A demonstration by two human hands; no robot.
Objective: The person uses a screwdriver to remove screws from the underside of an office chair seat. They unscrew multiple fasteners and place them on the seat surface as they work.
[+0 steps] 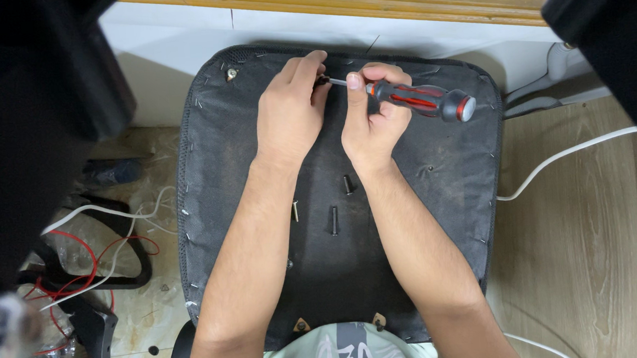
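My right hand (373,119) grips a screwdriver (421,101) with a red and black handle, its shaft pointing left. My left hand (291,110) pinches something small and dark at the screwdriver's tip; what it is I cannot tell. Both hands hover over the far part of an upturned black chair seat (452,162), whose fabric underside is stapled along the edges. Loose dark bolts (334,220) lie on the seat between my forearms, and a smaller one (347,184) rests nearer my right wrist.
A metal fitting (232,74) sits at the seat's far left corner. White cables (556,158) run across the wooden floor on the right. Red and white wires (88,255) and black chair parts (94,329) lie at the left. A white wall with wooden trim (336,2) is ahead.
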